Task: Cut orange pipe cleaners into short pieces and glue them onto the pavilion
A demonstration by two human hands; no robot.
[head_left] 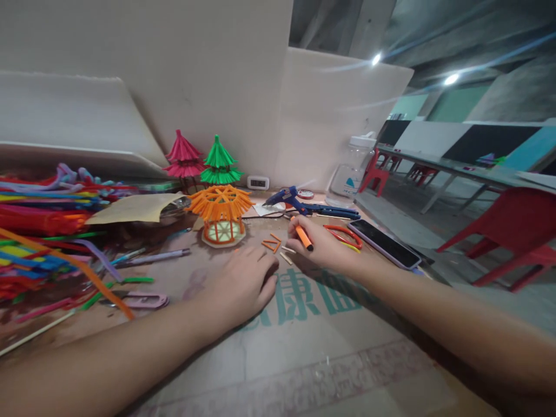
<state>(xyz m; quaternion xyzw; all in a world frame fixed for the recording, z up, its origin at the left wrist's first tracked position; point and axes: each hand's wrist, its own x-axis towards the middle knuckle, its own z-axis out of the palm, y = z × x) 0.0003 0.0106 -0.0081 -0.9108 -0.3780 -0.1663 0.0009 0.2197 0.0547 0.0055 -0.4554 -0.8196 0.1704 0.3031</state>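
My right hand (324, 246) is closed around an orange marker pen (304, 237) with a black tip, held just right of several short orange straw pieces (273, 243) lying on the cardboard. My left hand (245, 281) rests flat on the cardboard, fingers stretched toward those pieces and holding nothing. An orange straw pavilion model (220, 214) stands just beyond the hands. Behind it stand a pink model (183, 155) and a green model (219, 162).
A heap of coloured straws (39, 231) fills the left side, with purple scissors (143, 300) near my left forearm. A blue glue gun (299, 202), red-handled pliers (343, 234), a phone (384, 243) and a plastic jar (350, 174) lie right. Red chairs (512, 231) stand beyond.
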